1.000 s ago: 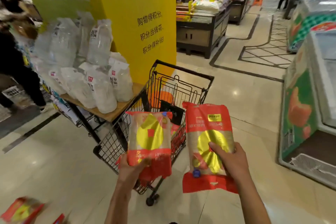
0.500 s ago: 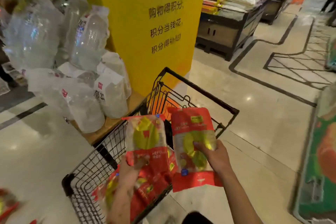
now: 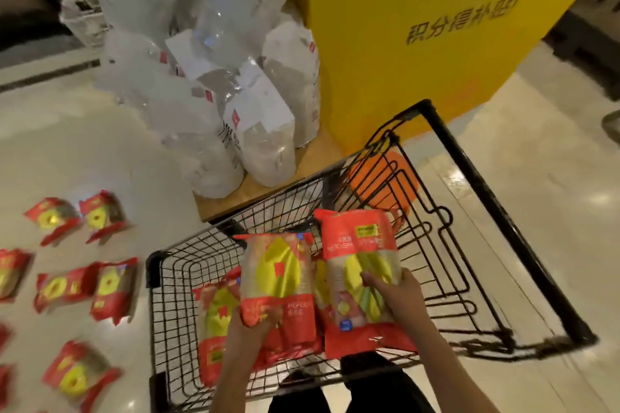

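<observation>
Item 1, left packet [image 3: 275, 278]: red pouch with a yellow emblem on the front. We hold it upright over the basket of the cart [image 3: 471, 171]. Our left hand [image 3: 255, 329] grips its lower edge, fingers curled round the bottom.

Item 2, right packet [image 3: 360, 261]: same red and yellow kind, with a small yellow label near the top. It is also upright over the basket, just beside the left packet and a little further forward. Our right hand [image 3: 396, 295] grips its lower right side, fingers laid across the front.

Item 3, cart: black wire, standing directly in front of us, its far end close to the yellow pillar [image 3: 436, 60]. An orange shape [image 3: 382, 178] shows through the wire at the far end; we cannot tell what it is.

Item 4, packets in the cart [image 3: 218, 315]: more red pouches lying in the basket beneath the two we hold.

Item 5, packets on the floor [image 3: 112, 288]: several of the same kind, laid flat in loose rows on the pale tiles to our left, well apart from the cart.

Item 6, white bags [image 3: 258, 131]: clear and white sacks stacked on a wooden platform [image 3: 268, 191], which touches or nearly touches the cart's far left corner.
</observation>
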